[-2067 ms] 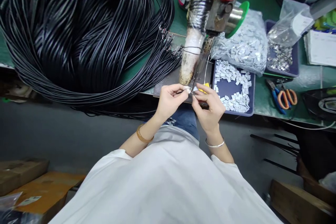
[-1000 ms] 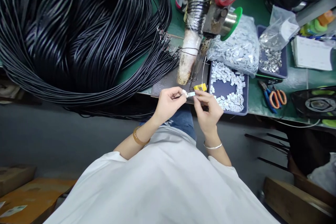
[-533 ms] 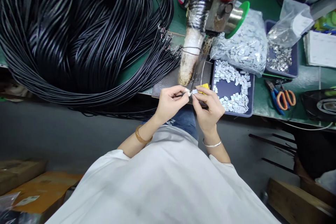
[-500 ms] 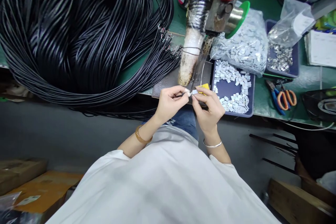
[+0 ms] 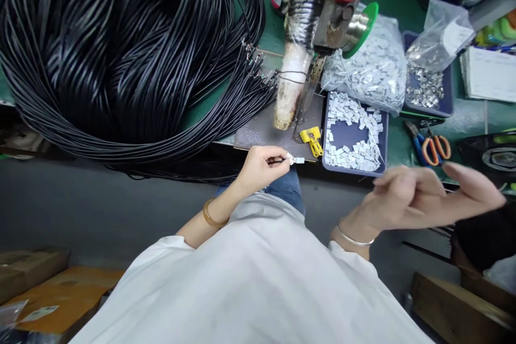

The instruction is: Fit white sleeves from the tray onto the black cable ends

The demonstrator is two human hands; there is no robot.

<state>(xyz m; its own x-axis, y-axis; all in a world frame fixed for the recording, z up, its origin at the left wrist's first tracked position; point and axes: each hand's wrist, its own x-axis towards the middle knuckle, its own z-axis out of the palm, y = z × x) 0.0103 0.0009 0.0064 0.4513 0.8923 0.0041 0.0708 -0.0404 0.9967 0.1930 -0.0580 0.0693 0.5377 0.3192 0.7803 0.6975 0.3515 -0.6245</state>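
Note:
My left hand point(image 5: 264, 167) is closed in a pinch at the table's front edge. Its fingers grip the end of a black cable point(image 5: 276, 160), where a small pale tab point(image 5: 299, 160) sticks out to the right. Off to the right, in front of the pliers, my right hand point(image 5: 419, 196) hangs in the air, slightly blurred. Nothing shows in it; some fingers are bent and others stretch apart. A yellow tool point(image 5: 312, 141) lies on the dark plate, between my left hand and a blue tray point(image 5: 325, 158) of small pale tabs.
Large coils of black cable point(image 5: 121, 64) fill the left of the table. A hose point(image 5: 296, 64) and a metal stand with a green-rimmed spool point(image 5: 360, 29) rise at centre. Behind the tray sit a bag of tabs point(image 5: 371, 62) and a bin of metal parts point(image 5: 427, 86). Orange-handled pliers point(image 5: 434, 149) lie right.
My right hand has let go of the pale tab and swung far to the right. The left hand keeps its pinch, slightly lower in view. The yellow tool is now uncovered.

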